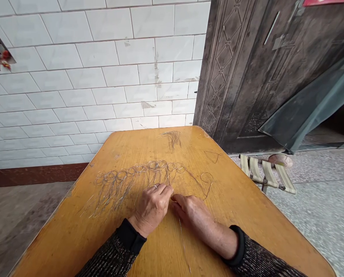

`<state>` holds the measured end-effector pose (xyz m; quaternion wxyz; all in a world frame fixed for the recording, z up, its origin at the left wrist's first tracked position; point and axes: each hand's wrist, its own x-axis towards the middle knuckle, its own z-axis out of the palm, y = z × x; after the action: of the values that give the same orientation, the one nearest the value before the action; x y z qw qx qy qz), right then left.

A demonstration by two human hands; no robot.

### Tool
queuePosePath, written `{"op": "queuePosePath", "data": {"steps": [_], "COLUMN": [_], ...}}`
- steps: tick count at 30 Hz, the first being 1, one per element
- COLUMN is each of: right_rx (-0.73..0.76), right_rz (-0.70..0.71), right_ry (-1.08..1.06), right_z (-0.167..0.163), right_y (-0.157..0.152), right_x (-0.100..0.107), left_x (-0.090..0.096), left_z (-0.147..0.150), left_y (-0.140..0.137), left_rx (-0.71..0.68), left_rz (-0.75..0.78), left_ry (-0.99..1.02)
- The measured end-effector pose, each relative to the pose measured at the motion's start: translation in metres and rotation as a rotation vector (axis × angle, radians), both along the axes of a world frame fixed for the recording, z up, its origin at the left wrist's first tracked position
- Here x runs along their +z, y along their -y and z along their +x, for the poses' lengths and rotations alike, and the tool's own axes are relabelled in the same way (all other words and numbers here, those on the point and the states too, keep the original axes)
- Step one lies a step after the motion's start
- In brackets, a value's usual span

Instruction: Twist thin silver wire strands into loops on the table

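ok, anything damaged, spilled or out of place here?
Only minor: white rectangular wall tiles show grey smears and a patch that looks chipped, above the far edge of the yellow-brown wooden table. One thin bent strand lies alone toward the right edge, apart from the row of thin looped strands. Nothing looks spilled.

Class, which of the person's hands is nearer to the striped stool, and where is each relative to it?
Right. The right hand is over the table, to the left of the striped stool in the picture; the left hand is farther left, beyond the right hand.
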<state>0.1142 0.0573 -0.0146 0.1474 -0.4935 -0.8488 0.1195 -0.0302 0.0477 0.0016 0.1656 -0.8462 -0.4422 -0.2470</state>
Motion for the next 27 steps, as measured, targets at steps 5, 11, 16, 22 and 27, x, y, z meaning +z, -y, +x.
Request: {"op": "queuePosePath", "data": {"steps": [5,11,16,22,27], "right_rx": [-0.004,0.122,0.1,0.099,0.097], "right_rz": [-0.049,-0.427,-0.606,-0.517,-0.268], "right_ry": [-0.026,-0.65,-0.853,-0.761,-0.578], "right_z": [0.001,0.006,0.005,0.006,0.006], "right_y": [0.0,-0.005,-0.008,-0.008,-0.005], "right_x": [0.002,0.005,0.003,0.006,0.007], "left_x": [-0.004,-0.001,0.002,0.003,0.008], "left_z": [-0.002,-0.007,-0.006,-0.004,-0.001], "left_y": [-0.002,-0.005,-0.004,-0.004,-0.003], "left_rx": [-0.004,-0.026,-0.048,-0.07,-0.003], "left_rz": [-0.113,-0.129,-0.159,-0.22,-0.271], "left_ry": [0.105,0.285,0.377,0.429,0.467]}}
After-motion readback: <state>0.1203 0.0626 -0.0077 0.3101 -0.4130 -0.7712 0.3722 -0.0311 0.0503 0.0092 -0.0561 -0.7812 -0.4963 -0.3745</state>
